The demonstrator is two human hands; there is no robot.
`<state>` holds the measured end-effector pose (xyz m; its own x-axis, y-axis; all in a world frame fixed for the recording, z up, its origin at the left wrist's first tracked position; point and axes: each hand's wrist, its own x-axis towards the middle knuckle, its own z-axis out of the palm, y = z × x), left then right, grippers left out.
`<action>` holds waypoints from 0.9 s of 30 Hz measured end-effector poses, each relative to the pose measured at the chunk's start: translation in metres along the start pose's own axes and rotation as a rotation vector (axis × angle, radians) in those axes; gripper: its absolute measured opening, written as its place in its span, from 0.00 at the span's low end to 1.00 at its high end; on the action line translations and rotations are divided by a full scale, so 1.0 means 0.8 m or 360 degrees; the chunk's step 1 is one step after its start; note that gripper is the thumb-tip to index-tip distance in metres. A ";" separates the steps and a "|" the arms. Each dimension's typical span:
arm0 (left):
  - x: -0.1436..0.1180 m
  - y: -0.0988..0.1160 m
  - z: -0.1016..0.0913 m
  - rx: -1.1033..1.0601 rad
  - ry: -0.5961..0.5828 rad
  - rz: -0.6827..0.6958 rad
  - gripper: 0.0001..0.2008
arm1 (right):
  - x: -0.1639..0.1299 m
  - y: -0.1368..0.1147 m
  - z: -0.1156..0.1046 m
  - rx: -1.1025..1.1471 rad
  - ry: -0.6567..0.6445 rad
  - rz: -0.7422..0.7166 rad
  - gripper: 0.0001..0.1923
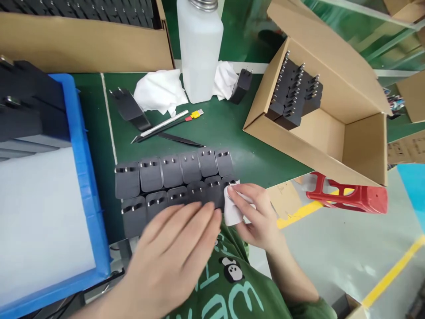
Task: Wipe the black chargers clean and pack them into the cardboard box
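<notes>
Two rows of black power adapters (171, 172) lie on the green table (229, 128), their metal prongs facing up. My left hand (175, 252) is stretched flat over the near row, fingers straight, and hides part of it. I cannot tell whether its fingertips touch the adapters. At the right end of that row, my right hand (257, 215) pinches a white cloth (233, 212). The cloth presses against the last near adapter (229, 180), covering most of it.
Beyond the rows lie tweezers (181, 140), a silver pen-like tool (164, 123) and a USB cable (196, 114). A white bottle (201, 57) stands between crumpled cloths (159, 92). An open carton (363, 137) holds adapters at right; a blue-rimmed tray (89, 177) is at left.
</notes>
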<state>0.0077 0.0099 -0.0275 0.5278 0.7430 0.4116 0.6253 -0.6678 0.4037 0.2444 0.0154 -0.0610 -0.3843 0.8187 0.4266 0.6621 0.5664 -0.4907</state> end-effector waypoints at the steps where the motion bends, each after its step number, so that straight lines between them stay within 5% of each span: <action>1: 0.015 0.003 0.009 0.0104 -0.0010 0.0128 0.12 | 0.000 0.005 0.003 0.0004 -0.0064 -0.0071 0.29; 7: 0.042 0.002 0.036 0.0186 0.0054 0.0113 0.08 | 0.001 0.024 -0.004 0.0291 -0.0015 -0.0425 0.22; 12: 0.031 0.005 0.019 0.0120 -0.0046 0.0162 0.07 | 0.013 0.038 -0.003 0.0362 -0.0031 -0.0369 0.19; 20: 0.030 0.000 -0.016 0.0088 -0.0310 0.0461 0.08 | 0.011 0.057 0.004 0.0132 -0.0072 -0.0689 0.16; 27: 0.019 -0.007 -0.027 0.0076 -0.0333 0.0411 0.08 | 0.009 0.053 -0.010 0.0199 -0.0194 -0.0785 0.18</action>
<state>0.0002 0.0241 -0.0060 0.7758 0.5456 0.3169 0.4791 -0.8362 0.2668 0.2746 0.0446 -0.0721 -0.7081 0.4527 0.5419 0.3044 0.8882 -0.3442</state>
